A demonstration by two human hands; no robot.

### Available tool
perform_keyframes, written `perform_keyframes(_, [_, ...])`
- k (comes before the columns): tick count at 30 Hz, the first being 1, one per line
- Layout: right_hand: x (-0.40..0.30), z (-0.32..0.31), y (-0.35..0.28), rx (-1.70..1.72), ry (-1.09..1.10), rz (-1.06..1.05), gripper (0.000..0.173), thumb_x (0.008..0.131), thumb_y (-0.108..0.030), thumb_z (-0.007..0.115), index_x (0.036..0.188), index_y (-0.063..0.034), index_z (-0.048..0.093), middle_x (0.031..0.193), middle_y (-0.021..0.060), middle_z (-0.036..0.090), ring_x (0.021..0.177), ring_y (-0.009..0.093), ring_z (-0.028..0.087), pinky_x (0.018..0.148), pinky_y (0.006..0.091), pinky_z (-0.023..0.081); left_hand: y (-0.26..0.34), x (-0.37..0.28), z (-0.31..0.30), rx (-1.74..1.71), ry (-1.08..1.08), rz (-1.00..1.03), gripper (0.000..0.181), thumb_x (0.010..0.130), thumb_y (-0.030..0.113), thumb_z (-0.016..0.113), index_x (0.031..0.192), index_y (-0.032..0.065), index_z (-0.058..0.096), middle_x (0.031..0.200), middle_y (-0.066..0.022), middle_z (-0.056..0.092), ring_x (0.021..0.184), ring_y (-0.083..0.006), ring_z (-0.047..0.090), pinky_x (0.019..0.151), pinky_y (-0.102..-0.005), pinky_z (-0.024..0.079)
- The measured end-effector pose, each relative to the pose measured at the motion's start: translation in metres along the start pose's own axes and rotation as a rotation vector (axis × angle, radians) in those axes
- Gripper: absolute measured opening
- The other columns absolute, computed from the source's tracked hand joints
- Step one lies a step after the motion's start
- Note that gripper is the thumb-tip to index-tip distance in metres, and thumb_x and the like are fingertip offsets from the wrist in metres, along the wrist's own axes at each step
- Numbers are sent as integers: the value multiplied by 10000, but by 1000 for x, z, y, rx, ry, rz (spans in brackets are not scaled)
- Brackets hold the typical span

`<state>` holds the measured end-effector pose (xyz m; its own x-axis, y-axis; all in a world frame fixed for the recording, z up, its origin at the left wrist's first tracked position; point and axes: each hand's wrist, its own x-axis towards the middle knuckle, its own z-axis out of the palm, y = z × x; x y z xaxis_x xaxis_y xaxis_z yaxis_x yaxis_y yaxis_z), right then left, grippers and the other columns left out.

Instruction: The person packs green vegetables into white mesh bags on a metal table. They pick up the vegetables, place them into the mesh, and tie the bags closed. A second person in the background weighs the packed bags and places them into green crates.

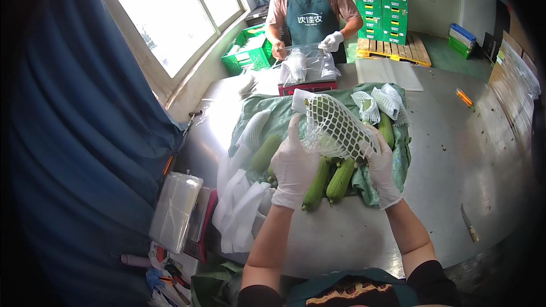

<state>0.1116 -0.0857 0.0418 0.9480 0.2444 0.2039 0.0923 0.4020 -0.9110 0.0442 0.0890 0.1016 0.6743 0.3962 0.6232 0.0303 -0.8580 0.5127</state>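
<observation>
Both of my hands wear thin whitish gloves. Between them, a green gourd in a white foam net sleeve (pixel 337 125) is raised over a green woven sack (pixel 256 104). My right hand (pixel 381 157) grips its right end. My left hand (pixel 295 166) is at its left side, one finger pointing up; the net partly hides the other fingers. Bare loofah-like green gourds (pixel 341 179) lie below on the sack. Several netted gourds (pixel 386 102) rest at the sack's upper right, and another netted one (pixel 256 130) at its left. White foam sleeves (pixel 241 209) lie in a heap left of my left hand.
Across the metal table (pixel 448 136), a co-worker holds a clear bag with a netted gourd (pixel 296 66) over a red scale (pixel 309 88). A knife (pixel 470 224) lies at right, orange pens (pixel 464 98) farther back. Plastic bags (pixel 175 213) and another scale (pixel 202 221) are at left.
</observation>
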Motion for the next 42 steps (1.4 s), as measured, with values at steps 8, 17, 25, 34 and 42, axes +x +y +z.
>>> perform_keyframes(8, [-19,-7,-6,-93,-60,62,589,830,-118,716,1353,10,477,1156,54,600,926,83,583,675,197,513,-46,26,13,-1139,22,-456,330,849,-3,555,1171,35,619,884,-13,625,642,-94,547,537,-238,434])
perform_keyframes(17, [-15,-26,-12,-166,-133,146,581,829,-148,724,1345,-10,496,1116,40,630,867,73,603,617,195,506,-57,38,18,-1472,110,-697,176,967,101,518,1011,-21,637,797,5,586,600,-35,485,497,-187,393])
perform_keyframes(25, [-15,-32,-5,-88,-63,213,520,849,-180,710,1314,-36,525,1077,26,647,790,76,621,496,217,496,4,4,14,-997,66,-295,149,962,130,565,951,14,658,749,-8,568,633,-80,530,533,-238,432])
perform_keyframes(34, [-15,1,6,132,117,78,414,891,-172,675,1252,-53,510,1101,21,611,916,93,606,756,238,530,42,-114,83,-480,87,62,437,938,-57,448,1374,-71,429,1378,-233,415,1248,-336,450,1045,-347,359])
perform_keyframes(42, [-1,4,44,46,77,-128,557,891,-69,655,1394,-14,422,1292,90,532,1123,145,546,953,273,470,20,-113,61,-757,-105,36,450,994,94,447,1421,-35,386,1510,-213,321,1348,-321,409,1064,-399,369])
